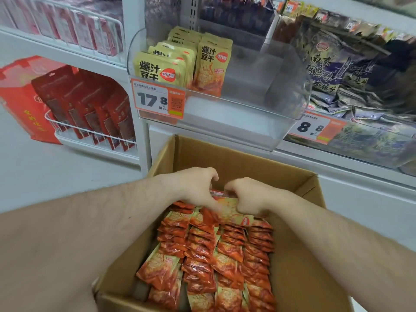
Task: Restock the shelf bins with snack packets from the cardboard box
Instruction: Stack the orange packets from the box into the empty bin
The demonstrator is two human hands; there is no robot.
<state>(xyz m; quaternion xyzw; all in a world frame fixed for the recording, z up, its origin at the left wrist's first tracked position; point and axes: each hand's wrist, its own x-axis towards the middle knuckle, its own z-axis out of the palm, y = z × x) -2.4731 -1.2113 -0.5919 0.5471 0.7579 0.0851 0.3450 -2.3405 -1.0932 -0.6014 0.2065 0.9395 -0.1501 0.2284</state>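
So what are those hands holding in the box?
Both hands, left and right, grip a bunch of snack packets by their upper ends at the cardboard box's far end.

Matt cardboard box (299, 278); glossy foil packets (202, 255); clear plastic bin (258, 104).

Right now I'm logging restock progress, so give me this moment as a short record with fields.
box: open cardboard box, rows of orange snack packets filling it
left hand: left hand gripping packets at the far end of the box
right hand: right hand gripping the same bunch
target bin: clear shelf bin, yellow packets only on its left side
price tag: 17.8 tag
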